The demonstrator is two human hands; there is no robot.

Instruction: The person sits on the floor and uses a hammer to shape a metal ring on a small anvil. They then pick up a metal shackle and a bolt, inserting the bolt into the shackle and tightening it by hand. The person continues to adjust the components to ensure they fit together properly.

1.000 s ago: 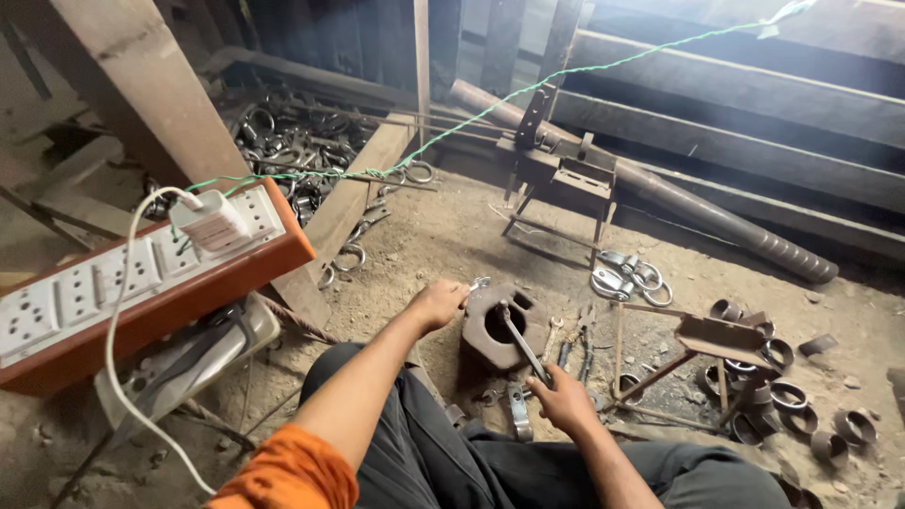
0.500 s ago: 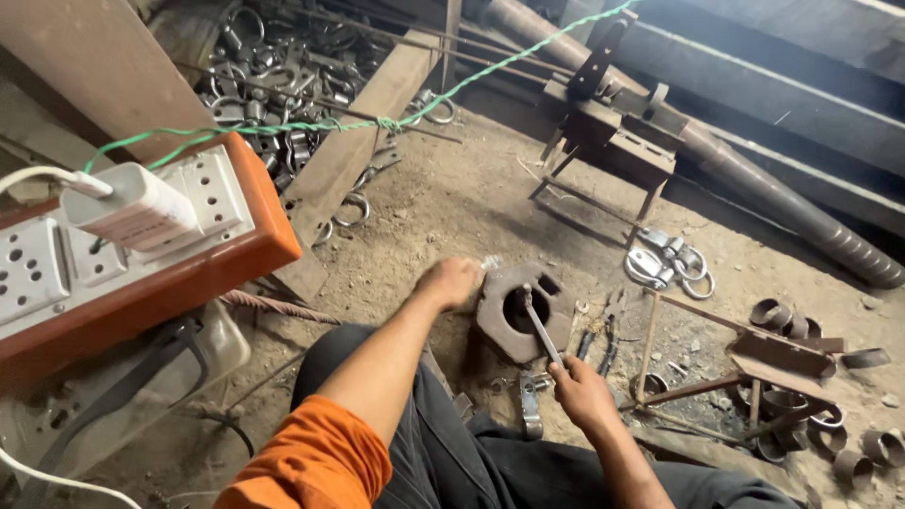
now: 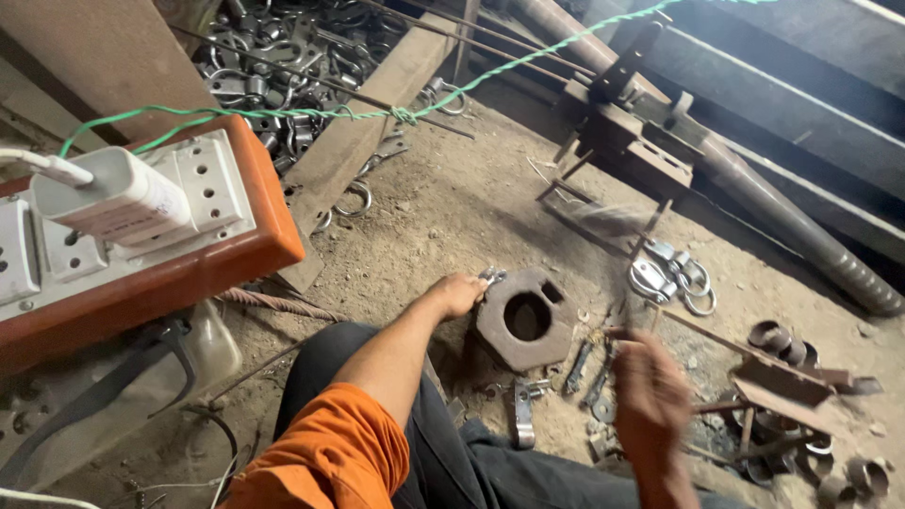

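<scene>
Head view, dirt floor [image 3: 443, 207] strewn with metal rings [image 3: 674, 278], left hand [image 3: 459, 294] gripping iron block [image 3: 523, 319], right hand [image 3: 646, 391] blurred, grip unclear.

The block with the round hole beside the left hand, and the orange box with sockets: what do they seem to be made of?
The block with the round hole looks like heavy iron or steel: thick walls and a dull, rusty brown, unpainted surface. The orange box looks like painted wood or plastic, I cannot tell which; its white socket plates look like smooth moulded plastic.
</scene>
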